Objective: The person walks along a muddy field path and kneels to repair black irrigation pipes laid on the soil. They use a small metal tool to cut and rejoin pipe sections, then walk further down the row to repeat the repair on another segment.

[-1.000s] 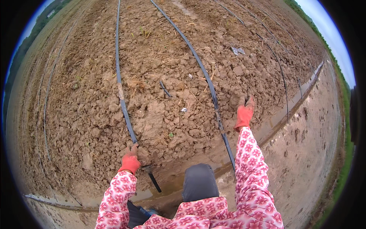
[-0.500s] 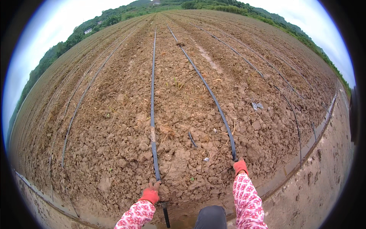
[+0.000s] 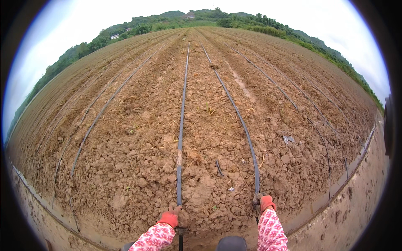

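Observation:
Two flat dark grey drip tapes run up the field in front of me. My left hand (image 3: 169, 217), in a muddy red-orange glove, closes on the near end of the left drip tape (image 3: 182, 121). A short black tube (image 3: 181, 240) stands just below that hand. My right hand (image 3: 265, 203), gloved the same way, grips the right drip tape (image 3: 247, 136) near its end. A thin dark piece shows beneath the right fingers. Mud and the fingers hide how either tape ends.
Cloddy brown soil (image 3: 138, 163) with straw surrounds the tapes. A short black tube scrap (image 3: 219, 167) lies between them, and a grey plastic scrap (image 3: 288, 139) to the right. A thin black tube (image 3: 324, 154) reaches the pale ditch edge (image 3: 331, 198). More tapes (image 3: 111, 100) lie left.
My view has tipped upward, so the field sits lower in the picture. My right hand has come nearer to me with the tape in it; the left stays at its tape end.

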The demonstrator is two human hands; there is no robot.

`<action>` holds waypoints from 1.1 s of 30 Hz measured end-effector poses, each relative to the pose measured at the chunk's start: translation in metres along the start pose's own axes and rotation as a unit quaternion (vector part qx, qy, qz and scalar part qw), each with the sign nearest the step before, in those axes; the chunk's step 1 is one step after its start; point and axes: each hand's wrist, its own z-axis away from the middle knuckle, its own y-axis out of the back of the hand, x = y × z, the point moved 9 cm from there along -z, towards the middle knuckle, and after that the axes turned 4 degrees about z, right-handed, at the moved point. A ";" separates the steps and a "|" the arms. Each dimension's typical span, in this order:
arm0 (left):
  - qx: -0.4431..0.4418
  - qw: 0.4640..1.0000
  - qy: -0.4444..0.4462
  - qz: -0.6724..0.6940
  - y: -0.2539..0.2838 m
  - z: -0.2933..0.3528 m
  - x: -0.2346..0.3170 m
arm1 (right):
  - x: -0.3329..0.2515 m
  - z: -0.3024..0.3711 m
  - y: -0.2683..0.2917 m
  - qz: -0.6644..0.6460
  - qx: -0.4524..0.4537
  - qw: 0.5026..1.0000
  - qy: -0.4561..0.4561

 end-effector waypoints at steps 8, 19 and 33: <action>-0.043 0.999 0.013 0.015 0.008 0.001 0.007 | -0.018 -0.041 -0.055 -0.038 -0.025 0.999 0.024; 0.014 0.998 0.008 0.063 0.019 0.019 0.000 | -0.023 0.049 0.125 -0.652 0.239 0.700 -0.168; 0.085 0.994 -0.017 0.066 0.011 0.012 -0.003 | -0.089 0.199 0.486 -0.567 0.355 0.726 0.160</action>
